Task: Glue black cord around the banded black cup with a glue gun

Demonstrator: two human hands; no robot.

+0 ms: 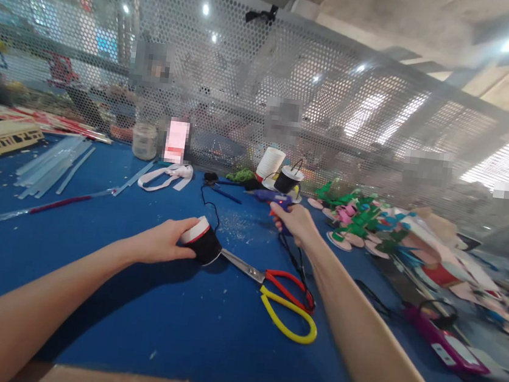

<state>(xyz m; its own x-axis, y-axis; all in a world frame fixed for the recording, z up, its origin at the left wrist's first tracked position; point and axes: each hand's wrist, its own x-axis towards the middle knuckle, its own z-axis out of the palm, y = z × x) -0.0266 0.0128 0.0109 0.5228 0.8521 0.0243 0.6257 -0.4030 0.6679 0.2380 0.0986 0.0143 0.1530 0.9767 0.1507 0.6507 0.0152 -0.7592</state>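
My left hand [168,242] is closed around a small paper cup [205,248] with a white end, a red stripe and a black band, tilted on its side low over the blue table. My right hand [294,220] grips a blue hot glue gun [276,198] with a small red light lit; its nozzle points left. Between my arms lies a pair of scissors [250,270] with one red and one yellow handle, its blade tips beside the cup. A black cord [295,257] hangs from the glue gun and passes behind the scissors' handles.
Glue sticks [53,165] lie left, near a glass jar [145,142] and white ribbon [168,176]. A stack of white cups [270,163] and a black-banded cup [289,179] stand at the back. Green craft pieces [357,218] and a purple power strip [446,341] occupy the right.
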